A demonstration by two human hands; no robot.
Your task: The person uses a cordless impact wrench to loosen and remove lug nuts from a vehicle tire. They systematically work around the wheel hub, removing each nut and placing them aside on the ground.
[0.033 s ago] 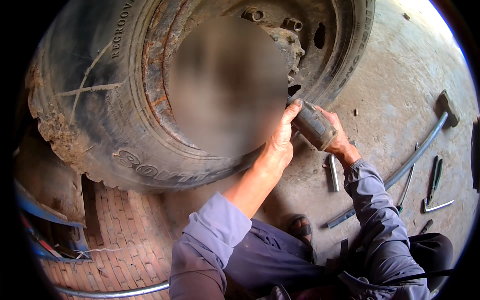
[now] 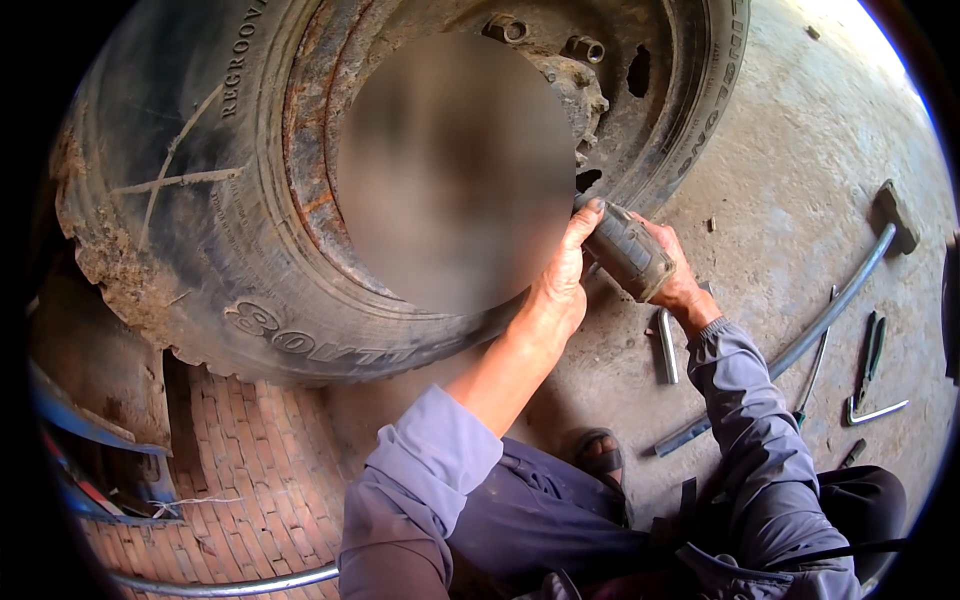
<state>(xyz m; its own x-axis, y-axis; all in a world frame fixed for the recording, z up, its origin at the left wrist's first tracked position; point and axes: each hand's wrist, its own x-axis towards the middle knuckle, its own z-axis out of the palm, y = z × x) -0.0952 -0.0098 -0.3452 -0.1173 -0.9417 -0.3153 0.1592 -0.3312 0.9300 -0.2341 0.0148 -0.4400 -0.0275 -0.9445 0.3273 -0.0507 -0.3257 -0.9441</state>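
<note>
My right hand (image 2: pixel 680 278) clamps a power tool (image 2: pixel 629 254) beside the truck wheel (image 2: pixel 315 195); my left hand (image 2: pixel 560 285) grips its front end.

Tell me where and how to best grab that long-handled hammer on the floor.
I'd take the hammer by its handle, near the blocky head, coming from above with fingers wrapped crosswise. The handle is long and slim, and the head probably makes that end heavier. Farther down, the right sleeve hides part of it.
</note>
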